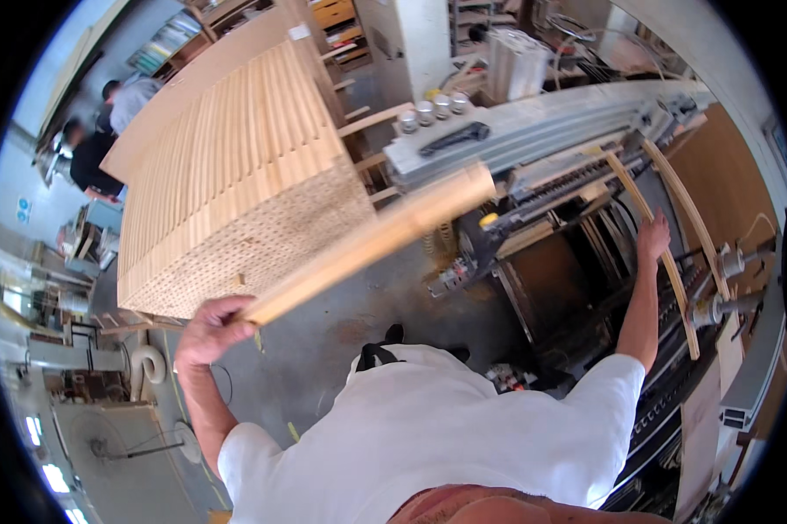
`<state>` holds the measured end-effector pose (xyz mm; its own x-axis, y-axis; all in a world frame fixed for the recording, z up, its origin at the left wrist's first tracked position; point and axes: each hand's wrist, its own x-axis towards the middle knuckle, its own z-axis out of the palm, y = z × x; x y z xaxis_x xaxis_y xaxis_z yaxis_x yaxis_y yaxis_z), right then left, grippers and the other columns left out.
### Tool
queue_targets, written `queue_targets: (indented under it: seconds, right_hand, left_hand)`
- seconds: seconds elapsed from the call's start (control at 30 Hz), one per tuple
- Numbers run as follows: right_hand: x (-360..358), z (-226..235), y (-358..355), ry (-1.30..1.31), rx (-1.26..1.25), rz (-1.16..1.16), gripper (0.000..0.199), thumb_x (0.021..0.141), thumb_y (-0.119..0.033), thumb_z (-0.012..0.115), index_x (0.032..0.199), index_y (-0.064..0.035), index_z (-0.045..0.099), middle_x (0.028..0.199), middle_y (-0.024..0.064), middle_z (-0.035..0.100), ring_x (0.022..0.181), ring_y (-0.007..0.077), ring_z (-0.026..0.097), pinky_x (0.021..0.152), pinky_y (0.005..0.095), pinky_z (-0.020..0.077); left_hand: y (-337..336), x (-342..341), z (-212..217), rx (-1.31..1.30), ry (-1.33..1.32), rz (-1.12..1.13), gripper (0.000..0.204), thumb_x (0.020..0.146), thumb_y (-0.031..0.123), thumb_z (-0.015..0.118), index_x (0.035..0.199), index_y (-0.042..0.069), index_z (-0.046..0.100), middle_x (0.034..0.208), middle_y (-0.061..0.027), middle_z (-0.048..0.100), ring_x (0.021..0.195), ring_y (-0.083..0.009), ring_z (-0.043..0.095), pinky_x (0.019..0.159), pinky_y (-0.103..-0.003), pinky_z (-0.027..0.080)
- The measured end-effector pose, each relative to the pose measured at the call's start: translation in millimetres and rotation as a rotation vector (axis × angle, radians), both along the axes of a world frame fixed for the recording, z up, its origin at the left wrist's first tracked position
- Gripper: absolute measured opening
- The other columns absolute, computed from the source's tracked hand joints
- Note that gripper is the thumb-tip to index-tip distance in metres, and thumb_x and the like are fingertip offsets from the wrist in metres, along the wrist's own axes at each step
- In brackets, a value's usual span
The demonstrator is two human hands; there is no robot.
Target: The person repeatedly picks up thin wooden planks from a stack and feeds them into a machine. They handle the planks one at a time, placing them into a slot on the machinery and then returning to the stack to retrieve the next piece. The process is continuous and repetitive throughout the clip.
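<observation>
My left hand (214, 330) is closed around the near end of a pale wooden board (367, 244). The board slants up to the right in mid-air, slightly smeared by motion, past the corner of a big stack of wooden slats (227, 157). Out to the right, my right hand (653, 237) grips a long thin wooden strip (676, 293) lying over the machine bed. A second, similar wooden strip (688, 201) lies beside it, farther right. Cylindrical metal clamps (706, 312) touch or nearly touch the strips near their lower ends.
A grey metal beam (533, 131) crosses behind the machine, carrying several glass jars (425, 113) and a black tool (454, 138). Two people (95, 162) are at the far left. Grey floor (323, 349) lies between stack and machine. A coiled hose (147, 367) hangs at left.
</observation>
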<state>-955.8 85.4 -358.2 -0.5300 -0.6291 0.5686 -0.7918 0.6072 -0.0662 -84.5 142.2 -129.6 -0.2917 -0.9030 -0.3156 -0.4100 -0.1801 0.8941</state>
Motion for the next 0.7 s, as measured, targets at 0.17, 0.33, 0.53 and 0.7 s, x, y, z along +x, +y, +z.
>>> queue_targets:
  seconds: [0.17,0.33,0.53,0.7]
  right_hand:
    - [136.9,27.9,-12.6,-0.369,-0.396,0.34,0.033,0.094,-0.017,0.062,0.124,-0.0013,0.063,0.104,0.0179,0.069,0.09,0.0291,0.068,0.078,0.0384,0.0531]
    - [282.9,17.2,21.0,-0.712,-0.499,0.483,0.029,0.09,-0.003,0.066,0.118,0.0056,0.063,0.096,0.012,0.07,0.082,0.0143,0.062,0.078,0.0298,0.0526]
    - [416.5,-32.9,96.8,-1.003,-0.383,0.301,0.03,0.09,-0.005,0.064,0.119,0.006,0.064,0.092,0.0096,0.069,0.082,0.0135,0.065,0.077,0.028,0.0524]
    - [466.8,-88.4,221.3,-1.156,-0.497,-0.027,0.032,0.092,-0.011,0.062,0.12,0.0058,0.063,0.093,0.0084,0.07,0.081,0.0132,0.066,0.076,0.0283,0.0522]
  left_hand:
    - [-86.9,26.6,32.7,-0.374,0.074,0.104,0.043,0.093,0.036,0.066,0.112,-0.002,0.065,0.083,-0.0057,0.066,0.073,-0.0124,0.062,0.066,-0.025,0.049]
    - [-261.1,14.7,25.6,-0.367,0.147,0.24,0.034,0.095,0.029,0.063,0.101,-0.004,0.063,0.076,-0.0072,0.063,0.065,-0.0148,0.06,0.06,-0.029,0.049]
    - [-466.6,-17.5,-7.2,-0.492,-0.404,0.358,0.048,0.08,0.042,0.068,0.078,-0.006,0.071,0.07,-0.0138,0.068,0.062,-0.0207,0.065,0.061,-0.032,0.051]
    - [-531.8,-72.3,-40.6,-0.455,-0.464,0.303,0.043,0.079,0.04,0.065,0.076,-0.002,0.072,0.069,-0.012,0.069,0.059,-0.0207,0.066,0.058,-0.035,0.053]
